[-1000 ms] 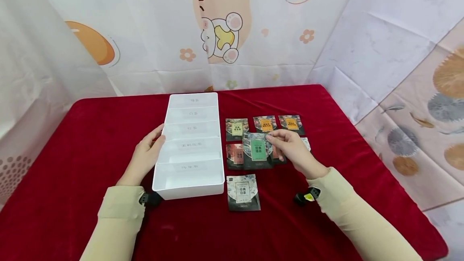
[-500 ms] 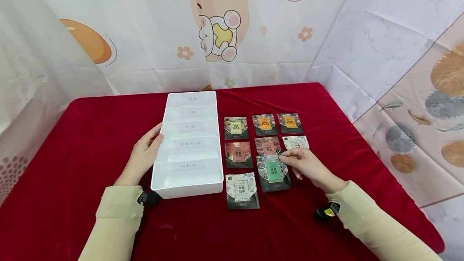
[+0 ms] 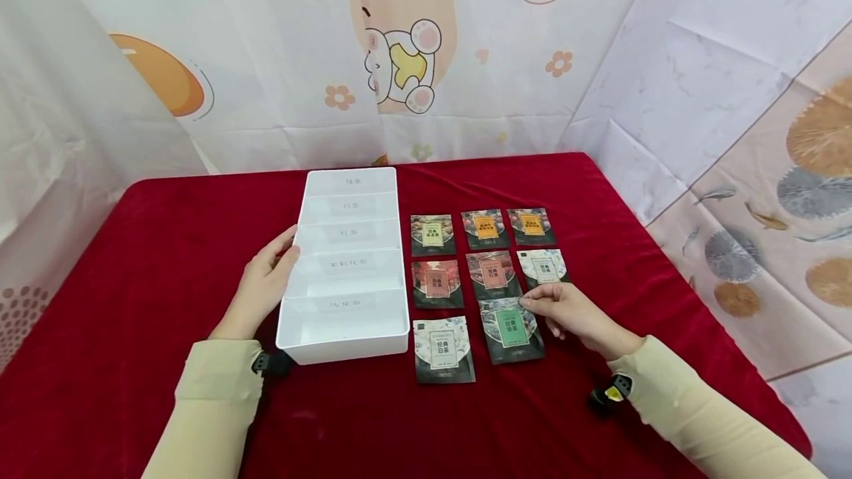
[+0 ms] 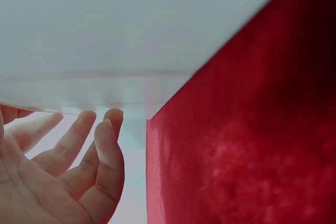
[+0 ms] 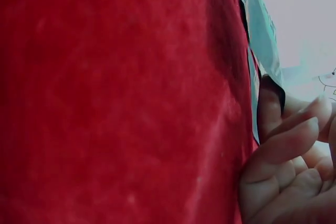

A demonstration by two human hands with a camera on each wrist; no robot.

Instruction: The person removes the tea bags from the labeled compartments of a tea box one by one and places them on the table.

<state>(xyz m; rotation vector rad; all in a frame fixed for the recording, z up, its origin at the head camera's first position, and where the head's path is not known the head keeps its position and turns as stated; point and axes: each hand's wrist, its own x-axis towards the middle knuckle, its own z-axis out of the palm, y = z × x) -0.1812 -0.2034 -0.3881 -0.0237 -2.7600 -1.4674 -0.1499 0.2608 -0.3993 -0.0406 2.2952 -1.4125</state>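
My right hand (image 3: 574,316) pinches the upper right corner of a tea sachet (image 3: 511,331) with a green label, low over the red cloth at the near right of the other sachets. In the right wrist view that sachet (image 5: 264,38) stands edge-on, its corner between thumb and finger. On the left, my left hand (image 3: 256,287) rests against the long side of a white divided box (image 3: 349,351). The left wrist view has its fingertips (image 4: 87,115) at the box's side. Several compartments run front to back in the box, each with a handwritten label.
Right of the box lie two sachets with orange labels (image 3: 484,229), two with red labels (image 3: 436,284), two white ones (image 3: 444,352) and a yellow-green one (image 3: 433,235). A red cloth (image 3: 166,265) covers the table; printed curtains (image 3: 266,80) hang behind it.
My right hand has carried the green-label sachet toward me and to the right, lowering it below the red-label ones, which it partly covered before. The left hand stays at the box.
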